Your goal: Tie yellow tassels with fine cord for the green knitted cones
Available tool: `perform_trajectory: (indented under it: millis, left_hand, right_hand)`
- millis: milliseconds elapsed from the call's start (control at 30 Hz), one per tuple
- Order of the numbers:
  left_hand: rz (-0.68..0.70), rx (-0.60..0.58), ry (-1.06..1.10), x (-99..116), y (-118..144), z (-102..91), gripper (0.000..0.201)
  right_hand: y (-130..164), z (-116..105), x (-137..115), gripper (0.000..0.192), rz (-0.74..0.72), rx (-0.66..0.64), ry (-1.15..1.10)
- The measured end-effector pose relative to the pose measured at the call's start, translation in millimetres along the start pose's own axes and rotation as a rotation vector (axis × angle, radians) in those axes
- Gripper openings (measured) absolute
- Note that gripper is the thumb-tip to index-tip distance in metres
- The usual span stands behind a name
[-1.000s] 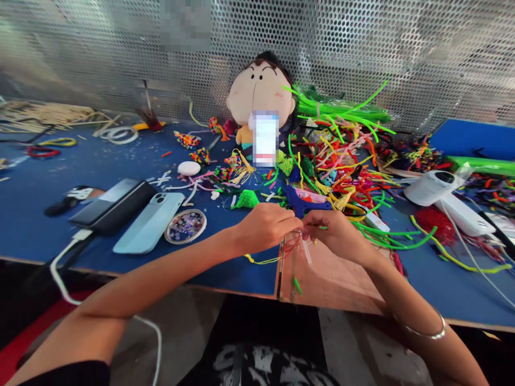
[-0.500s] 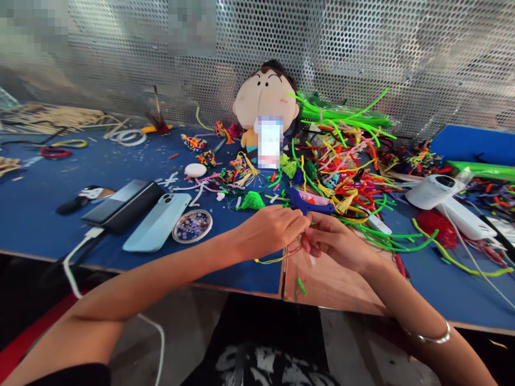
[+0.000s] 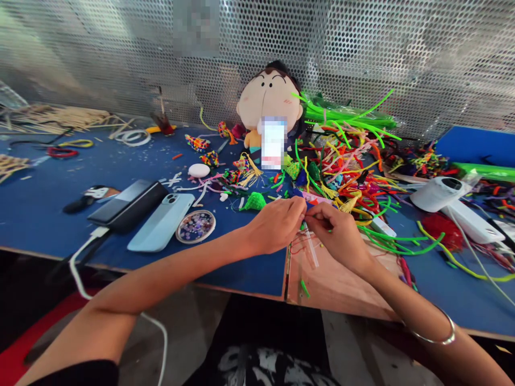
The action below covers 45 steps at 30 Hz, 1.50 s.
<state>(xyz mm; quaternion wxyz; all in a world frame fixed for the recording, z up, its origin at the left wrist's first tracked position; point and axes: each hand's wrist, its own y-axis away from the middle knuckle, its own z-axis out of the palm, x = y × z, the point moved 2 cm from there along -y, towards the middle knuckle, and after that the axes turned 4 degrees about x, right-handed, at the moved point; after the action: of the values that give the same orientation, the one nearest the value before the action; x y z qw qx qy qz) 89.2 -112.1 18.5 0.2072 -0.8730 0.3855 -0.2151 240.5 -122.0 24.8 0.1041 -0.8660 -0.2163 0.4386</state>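
My left hand and my right hand meet fingertip to fingertip just above the table's front edge. Together they pinch a small clear plastic strip with thin red thread hanging below it. The pinched ends are hidden by my fingers. A bare wooden patch of the table lies under my right hand. Just behind my fingers lies a blue toy-like piece, and a green knitted cone sits to the left of it.
A heap of colourful pipe cleaners fills the back right. A plush doll leans on the perforated metal wall. Two phones, a round dish of beads and a white cable lie at left; a white tape roll at right.
Both hands rose slightly and moved back from the edge. The clear strip now hangs lower from my fingers, and the yellow thread at the edge is no longer seen.
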Motion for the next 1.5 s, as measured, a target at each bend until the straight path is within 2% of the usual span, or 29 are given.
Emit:
perform_trajectory:
  millis: [200, 400, 467, 533, 600, 733, 833, 933, 1100, 1333, 1400, 1500]
  left_hand:
    - [-0.273, -0.091, 0.4, -8, 1, 5.9, 0.012]
    - [-0.515, -0.183, 0.88, -15, 0, 15.2, 0.016]
    - [-0.577, -0.205, 0.947, -15, 2, 18.0, 0.016]
    - [-0.534, -0.157, 0.837, -15, 6, 18.6, 0.015]
    - [-0.407, -0.069, 0.591, -14, 11, 18.0, 0.013]
    - [-0.021, 0.098, 0.105, -11, 20, 17.4, 0.015]
    - [0.232, 0.215, -0.159, -9, 23, 16.3, 0.017]
    - [0.352, 0.272, -0.319, -7, 23, 15.9, 0.013]
    - [0.38, 0.339, -0.397, -2, 22, 15.1, 0.006]
    - [0.362, 0.285, -0.345, -1, 25, 17.1, 0.01]
    - [0.294, 0.272, -0.262, -3, 25, 20.3, 0.016]
    - [0.089, 0.212, -0.014, -6, 25, 24.1, 0.018]
  right_hand:
    - [1, 8, 6, 0.01, -0.203, 0.099, 0.266]
    - [6, 14, 18, 0.022, -0.372, 0.052, 0.384]
    - [8, 15, 19, 0.021, -0.38, 0.042, 0.343]
    - [9, 15, 19, 0.017, -0.316, 0.039, 0.282]
    - [8, 15, 20, 0.013, -0.191, 0.021, 0.204]
    - [6, 12, 20, 0.009, 0.042, -0.074, -0.003]
    - [5, 11, 20, 0.01, 0.127, -0.142, -0.12]
    - [6, 10, 21, 0.01, 0.159, -0.159, -0.119]
    - [7, 12, 23, 0.009, 0.101, -0.129, -0.002]
    - [7, 14, 23, 0.01, 0.04, -0.102, 0.063]
    - [7, 15, 23, 0.01, 0.02, -0.098, 0.074]
    - [9, 16, 21, 0.01, -0.03, -0.089, 0.124]
